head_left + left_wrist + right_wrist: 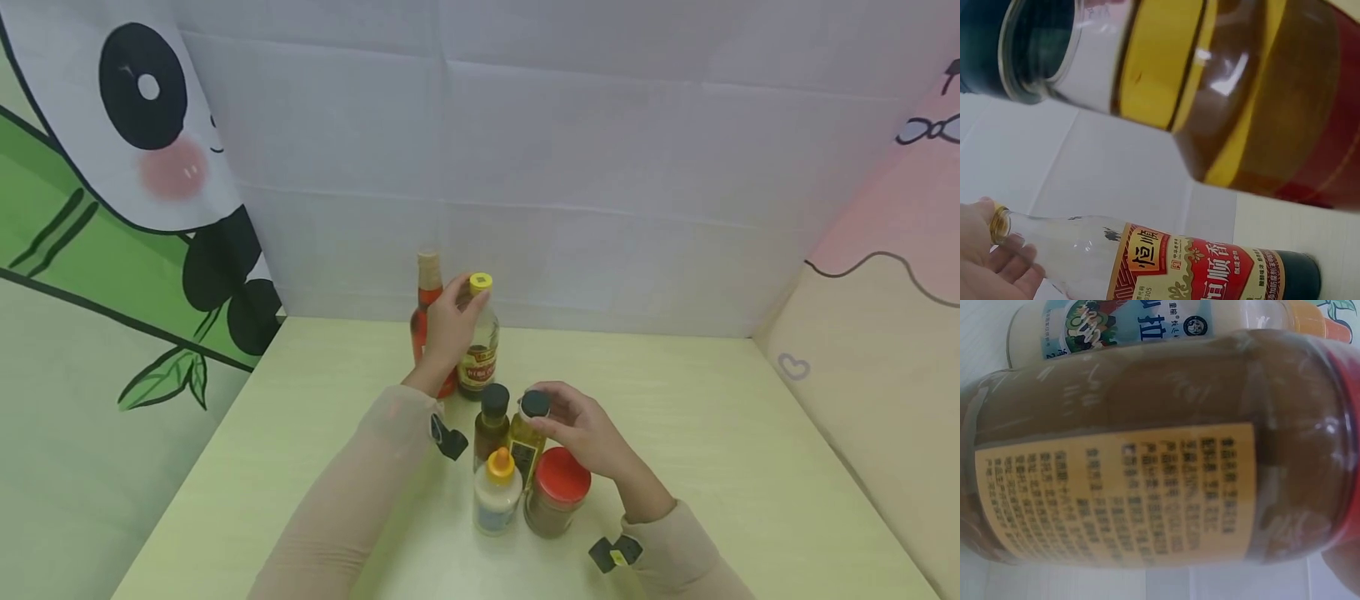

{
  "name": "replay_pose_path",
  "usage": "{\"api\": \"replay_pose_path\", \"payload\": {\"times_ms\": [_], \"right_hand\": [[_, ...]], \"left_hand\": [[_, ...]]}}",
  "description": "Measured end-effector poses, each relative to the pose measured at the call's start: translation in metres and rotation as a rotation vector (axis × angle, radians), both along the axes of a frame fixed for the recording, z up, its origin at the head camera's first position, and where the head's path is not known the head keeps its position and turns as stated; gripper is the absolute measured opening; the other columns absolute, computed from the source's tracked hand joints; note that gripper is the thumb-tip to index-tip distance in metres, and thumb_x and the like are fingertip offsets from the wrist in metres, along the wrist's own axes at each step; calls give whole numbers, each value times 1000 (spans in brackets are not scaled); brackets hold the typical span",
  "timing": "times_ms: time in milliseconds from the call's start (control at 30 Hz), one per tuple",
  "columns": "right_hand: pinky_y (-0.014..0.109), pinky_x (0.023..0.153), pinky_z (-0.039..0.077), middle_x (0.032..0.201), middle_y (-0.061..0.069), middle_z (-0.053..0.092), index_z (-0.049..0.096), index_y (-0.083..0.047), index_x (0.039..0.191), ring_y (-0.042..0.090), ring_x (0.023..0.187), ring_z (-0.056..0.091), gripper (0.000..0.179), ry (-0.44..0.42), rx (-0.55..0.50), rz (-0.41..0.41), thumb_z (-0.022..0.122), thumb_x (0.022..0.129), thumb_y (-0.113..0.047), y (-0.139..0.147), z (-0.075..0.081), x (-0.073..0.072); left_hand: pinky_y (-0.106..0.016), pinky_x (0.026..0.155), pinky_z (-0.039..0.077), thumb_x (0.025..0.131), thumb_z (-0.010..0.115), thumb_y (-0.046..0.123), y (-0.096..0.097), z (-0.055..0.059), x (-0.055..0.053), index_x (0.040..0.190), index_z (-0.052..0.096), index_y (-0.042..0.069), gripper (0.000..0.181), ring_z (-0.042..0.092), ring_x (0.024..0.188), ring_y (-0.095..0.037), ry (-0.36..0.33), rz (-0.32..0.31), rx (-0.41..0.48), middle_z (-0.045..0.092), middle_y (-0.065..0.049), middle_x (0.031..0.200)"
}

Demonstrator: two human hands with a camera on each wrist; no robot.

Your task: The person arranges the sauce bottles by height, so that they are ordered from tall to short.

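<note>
At the back of the table, my left hand (448,329) grips a clear glass vinegar bottle (487,327) by its neck, just under the yellow cap. In the left wrist view its red and cream label (1204,265) shows, and dark liquid sits low in the glass. Thumb and fingers of my right hand (585,427) hold a dark-capped bottle of yellow oil (527,439) around its neck. Both bottles stand upright. In the right wrist view a jar of brown paste (1116,400) hides nearly all of that hand.
Left of the vinegar stands a red bottle (426,312), partly behind my left hand. Another dark-capped bottle (491,427), a squeeze bottle (497,504) with an orange tip and the red-lidded jar (562,477) crowd round the oil. A pale cloth wall (600,208) closes the back.
</note>
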State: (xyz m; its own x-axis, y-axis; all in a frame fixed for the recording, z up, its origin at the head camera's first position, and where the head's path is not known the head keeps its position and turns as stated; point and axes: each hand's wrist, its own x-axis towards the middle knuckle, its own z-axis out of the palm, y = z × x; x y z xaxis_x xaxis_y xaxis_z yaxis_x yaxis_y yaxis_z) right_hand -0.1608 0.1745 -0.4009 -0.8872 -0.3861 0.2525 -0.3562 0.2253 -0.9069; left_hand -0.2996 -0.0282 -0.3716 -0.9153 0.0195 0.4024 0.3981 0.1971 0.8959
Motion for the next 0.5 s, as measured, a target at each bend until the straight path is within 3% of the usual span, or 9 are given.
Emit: {"api": "replay_pose_path", "payload": {"times_ms": [233, 500], "right_hand": [[34, 95, 48, 118, 15, 63, 53, 2, 126, 30, 112, 60, 39, -8, 6, -3, 67, 91, -3, -1, 1, 0], [35, 96, 48, 118, 15, 63, 53, 2, 126, 31, 113, 60, 39, -7, 13, -11, 68, 91, -3, -2, 1, 0]], "left_hand": [[-29, 101, 42, 98, 61, 26, -2, -3, 0, 137, 50, 7, 45, 54, 120, -22, -43, -21, 13, 57, -11, 132], [-28, 103, 40, 99, 60, 28, -5, -8, 3, 142, 45, 6, 51, 50, 125, -21, -31, -63, 37, 53, -9, 137]]}}
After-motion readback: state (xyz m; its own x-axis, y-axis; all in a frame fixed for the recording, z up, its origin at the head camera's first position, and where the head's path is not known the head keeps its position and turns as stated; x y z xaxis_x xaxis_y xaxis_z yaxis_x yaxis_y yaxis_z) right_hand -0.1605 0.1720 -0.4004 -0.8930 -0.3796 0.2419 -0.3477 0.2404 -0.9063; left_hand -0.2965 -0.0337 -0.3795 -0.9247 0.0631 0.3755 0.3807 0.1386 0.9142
